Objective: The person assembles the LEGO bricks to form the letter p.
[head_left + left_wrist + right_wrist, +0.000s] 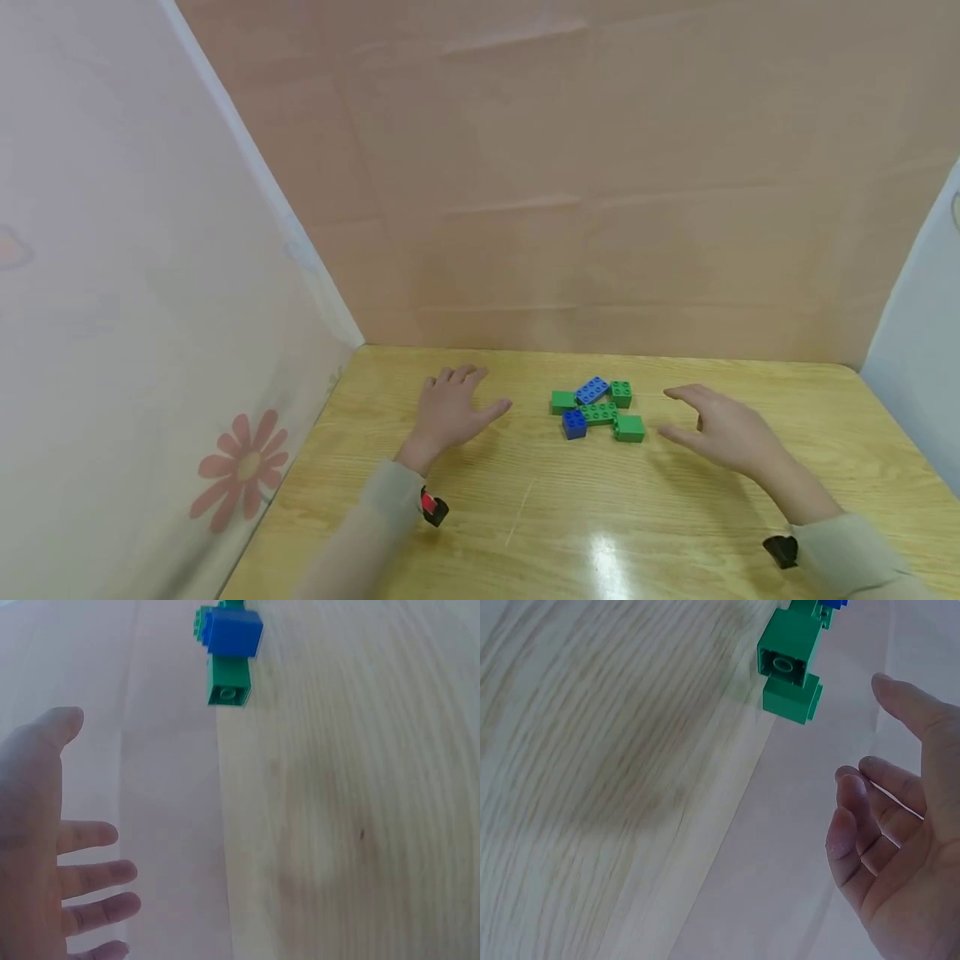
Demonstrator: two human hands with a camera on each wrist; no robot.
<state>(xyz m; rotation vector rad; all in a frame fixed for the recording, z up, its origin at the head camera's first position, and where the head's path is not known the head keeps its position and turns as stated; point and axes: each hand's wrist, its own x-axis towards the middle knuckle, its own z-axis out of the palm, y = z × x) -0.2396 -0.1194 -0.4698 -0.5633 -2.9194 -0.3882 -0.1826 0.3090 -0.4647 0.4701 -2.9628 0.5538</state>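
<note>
Several green and blue toy building bricks lie in a loose cluster on the wooden table. A long blue brick [592,390] and a small green brick [620,393] are at its back. Across the middle lies a long green brick [598,413], with a dark blue brick [574,424] at its near left. One green brick [563,402] sits at the left, another green brick [630,428] at the near right. To the left of the cluster my left hand [452,412] hovers with fingers spread, holding nothing. My right hand [729,429] is right of it, fingers loosely bent and thumb apart, also holding nothing.
The wooden table [480,483] runs back to a brown papered wall [480,183]. A pale wall [135,292] with a red flower print [247,467] stands along the left, and another pale wall [930,333] on the right.
</note>
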